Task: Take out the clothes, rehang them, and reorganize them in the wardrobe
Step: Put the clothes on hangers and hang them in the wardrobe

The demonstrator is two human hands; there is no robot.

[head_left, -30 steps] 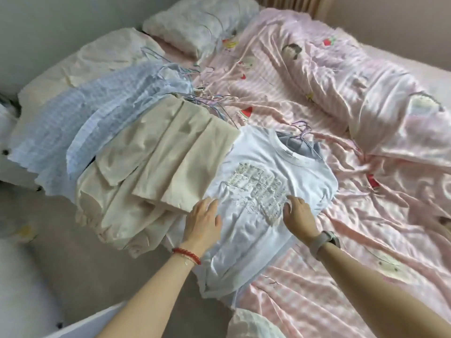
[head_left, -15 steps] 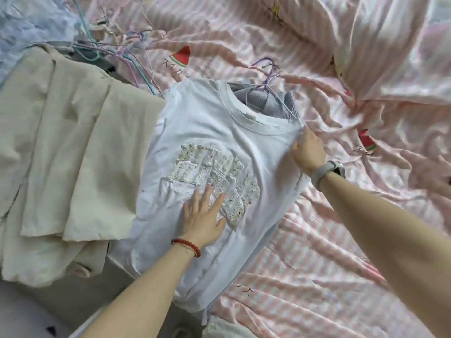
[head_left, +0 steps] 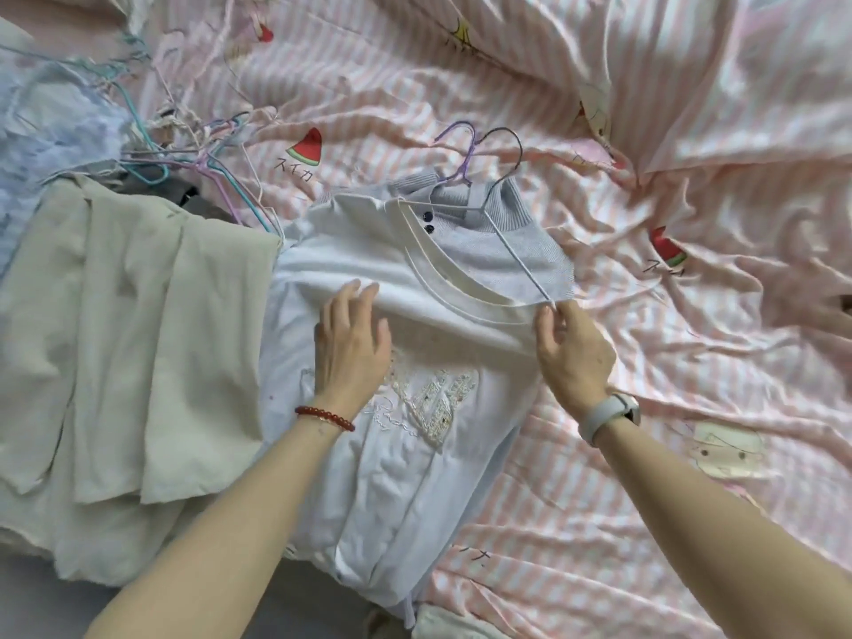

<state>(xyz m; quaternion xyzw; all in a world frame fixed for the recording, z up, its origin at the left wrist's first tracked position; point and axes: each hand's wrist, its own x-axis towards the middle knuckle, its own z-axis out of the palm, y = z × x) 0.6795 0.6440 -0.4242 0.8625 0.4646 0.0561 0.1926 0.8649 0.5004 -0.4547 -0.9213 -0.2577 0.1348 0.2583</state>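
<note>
A white T-shirt [head_left: 415,454] with a beaded chest design lies on the bed, its neckline pulled down toward me. Under it shows a light blue knit top [head_left: 502,255] with two dark buttons, on a thin wire hanger [head_left: 516,251] whose hook points away from me. My left hand [head_left: 350,343] rests flat on the white shirt just below its collar, fingers spread. My right hand [head_left: 571,348] pinches the shirt's collar at its right shoulder, at the end of the hanger's arm.
A beige garment [head_left: 138,343] is piled left of the shirt. Behind it lies a tangle of coloured wire hangers [head_left: 198,154] and a pale blue garment [head_left: 41,145]. A pink striped sheet [head_left: 645,500] covers the bed, rumpled at the right.
The white shirt's neckline has been drawn down toward me, baring the blue knit top and its hanger. My left hand slid up toward the collar; the view has closed in.
</note>
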